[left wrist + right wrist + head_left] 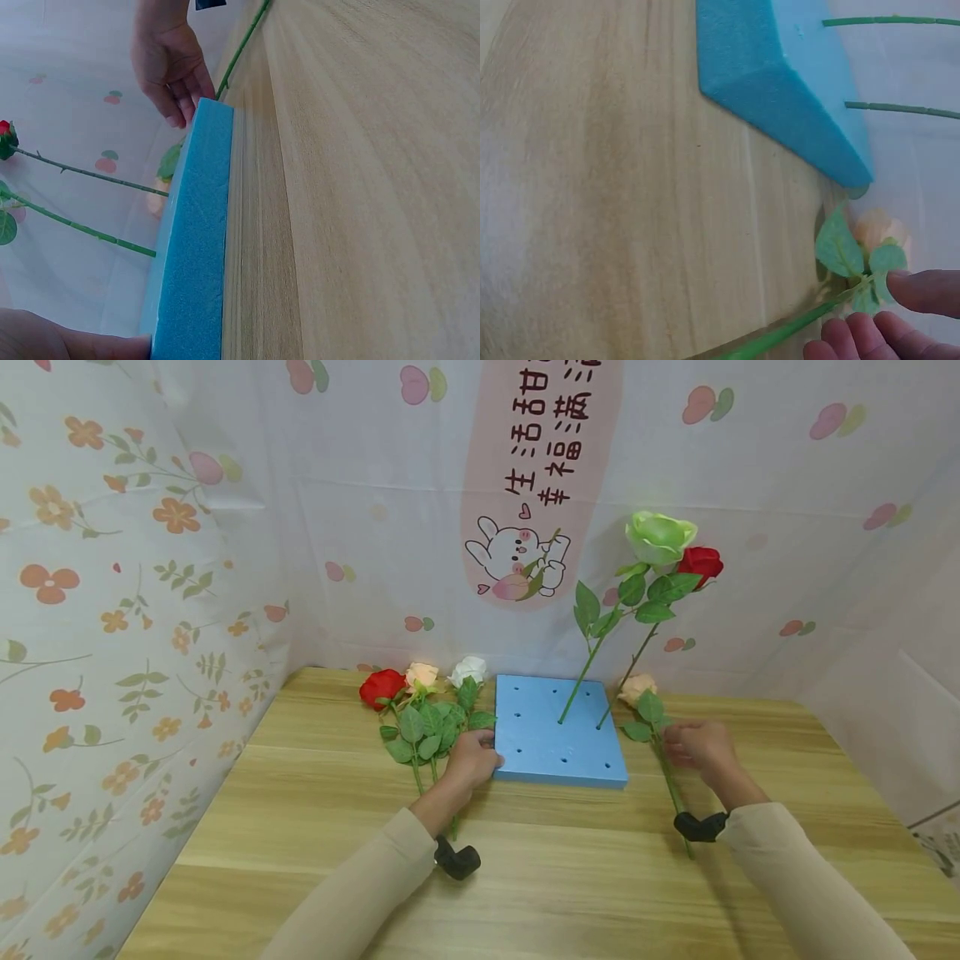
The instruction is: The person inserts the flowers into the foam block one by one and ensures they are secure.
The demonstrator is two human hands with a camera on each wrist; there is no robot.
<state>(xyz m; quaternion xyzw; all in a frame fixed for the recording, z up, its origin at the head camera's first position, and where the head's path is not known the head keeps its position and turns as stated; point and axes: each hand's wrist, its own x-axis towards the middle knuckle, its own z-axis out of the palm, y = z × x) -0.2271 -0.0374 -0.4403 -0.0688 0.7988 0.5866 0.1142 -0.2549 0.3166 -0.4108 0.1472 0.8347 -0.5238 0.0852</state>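
My left hand [472, 760] holds the left edge of a blue foam board [558, 768]; its thumb touches the board near the front corner in the left wrist view. A green rose [660, 537] and a red rose [701, 565] stand in the board, their stems in two of its holes. To the right lies a peach rose [637, 689] on the table. Beside its stem is my right hand [702, 750], thumb apart from the fingers. In the right wrist view the thumb is near the rose's leaves [840, 244], and no grip on the stem shows.
Left of the board lie another red rose [382, 687], another peach rose [422, 675] and a white rose [469, 670], their leaves overlapping. Several holes show in the board's top. Patterned cloth [360, 527] hangs behind the wooden table [570, 877].
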